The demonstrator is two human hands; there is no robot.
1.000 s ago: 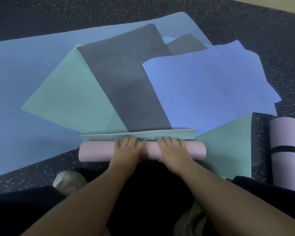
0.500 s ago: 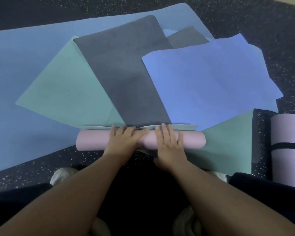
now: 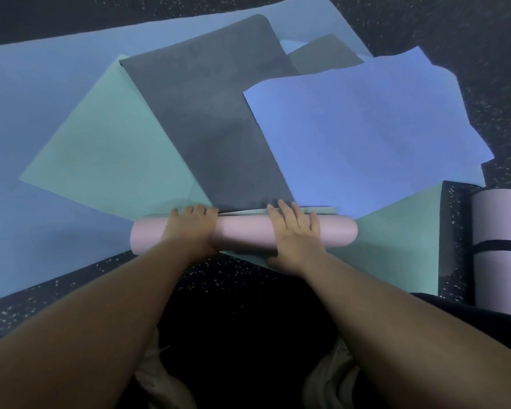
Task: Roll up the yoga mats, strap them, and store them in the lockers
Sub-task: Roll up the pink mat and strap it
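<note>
A pink roll (image 3: 245, 236) is pressed from above by both hands, which are laid side by side on its upper face. The left hand (image 3: 191, 231) is set on the left half, its fingers curled over the far edge of the roll so that the roll is gripped. The right hand (image 3: 297, 236) is laid flat on the right half, fingers straight and slightly spread, nothing being clutched; its thumb is tucked at the near side. A bare stretch of the roll is left between the hands, and a short end is left free beyond each.

The roll is laid on the floor with its long axis running left to right across the view, the right end slightly farther away than the left. Its unrolled tail is seen as a thin pale strip just beyond the fingertips.

The roll is lain partly over a teal mat (image 3: 106, 149), with a grey mat (image 3: 213, 119) and a blue mat (image 3: 363, 134) overlapped directly beyond it, all spread on a large light-blue mat (image 3: 36, 98). Speckled dark floor (image 3: 233, 278) is exposed on the near side, between the roll and the knees. At the right edge a lilac roll (image 3: 499, 231), bound by a black strap (image 3: 499, 247), is laid well apart, its axis pointed away from the viewer.
</note>
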